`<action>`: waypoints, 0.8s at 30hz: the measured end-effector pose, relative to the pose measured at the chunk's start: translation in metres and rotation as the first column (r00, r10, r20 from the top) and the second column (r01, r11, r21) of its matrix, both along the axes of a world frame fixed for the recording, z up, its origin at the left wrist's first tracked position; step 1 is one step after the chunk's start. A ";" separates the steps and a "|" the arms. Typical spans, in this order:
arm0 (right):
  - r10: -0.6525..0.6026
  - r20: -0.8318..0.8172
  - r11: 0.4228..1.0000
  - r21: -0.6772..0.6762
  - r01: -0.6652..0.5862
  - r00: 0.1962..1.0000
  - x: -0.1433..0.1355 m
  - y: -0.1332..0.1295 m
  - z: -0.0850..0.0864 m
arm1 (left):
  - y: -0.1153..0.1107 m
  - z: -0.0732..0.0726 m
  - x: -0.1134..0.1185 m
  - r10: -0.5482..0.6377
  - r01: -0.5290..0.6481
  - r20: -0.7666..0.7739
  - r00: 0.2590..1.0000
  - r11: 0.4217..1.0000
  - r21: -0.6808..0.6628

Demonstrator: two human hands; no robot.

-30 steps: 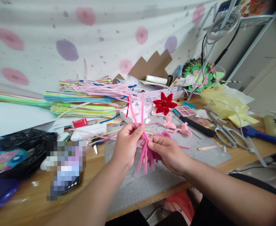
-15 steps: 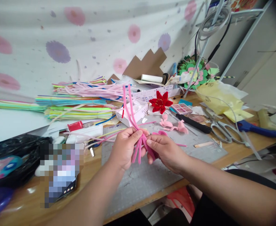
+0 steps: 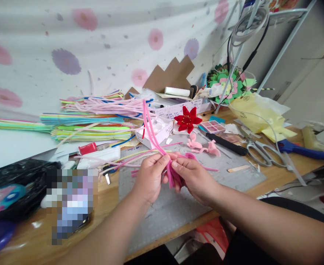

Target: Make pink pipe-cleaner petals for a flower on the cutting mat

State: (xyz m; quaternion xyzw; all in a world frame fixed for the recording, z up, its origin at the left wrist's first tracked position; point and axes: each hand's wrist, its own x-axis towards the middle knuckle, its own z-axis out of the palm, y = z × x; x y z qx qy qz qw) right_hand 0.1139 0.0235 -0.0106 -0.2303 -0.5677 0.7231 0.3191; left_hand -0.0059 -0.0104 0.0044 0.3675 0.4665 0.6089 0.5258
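Note:
A bundle of pink pipe cleaners (image 3: 152,132) is pinched between my two hands above the grey cutting mat (image 3: 147,228). Its long ends rise up and to the left, and its short ends hang down between the hands. My left hand (image 3: 152,176) grips it with thumb and fingers. Close against it, my right hand (image 3: 191,175) is closed on the darker pink lower part, which its fingers partly hide. Light pink fuzzy pieces (image 3: 196,143) lie on the mat beyond my right hand, with a red fuzzy flower (image 3: 188,119) behind them.
Bundles of coloured pipe cleaners (image 3: 92,131) lie at the back left. Scissors (image 3: 264,152), a black-handled tool (image 3: 226,144) and a yellow plastic bag (image 3: 257,112) are on the right. Black plastic bags (image 3: 20,180) and a blurred-out object (image 3: 73,206) lie at left.
My left hand has shifted slightly right, closer to my right hand. The short pink ends that hung spread apart now sit together between the hands. The view has moved slightly.

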 end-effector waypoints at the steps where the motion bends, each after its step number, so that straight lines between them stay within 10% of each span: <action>1: 0.008 0.003 1.000 -0.019 -0.008 1.000 0.000 0.000 0.001 | 0.000 0.000 0.000 0.011 -0.011 -0.009 1.000 1.000 -0.002; 24: 0.246 0.288 0.963 0.033 -0.267 0.925 0.006 0.006 0.008 | -0.001 0.002 0.005 -0.019 0.016 0.178 0.984 1.000 0.017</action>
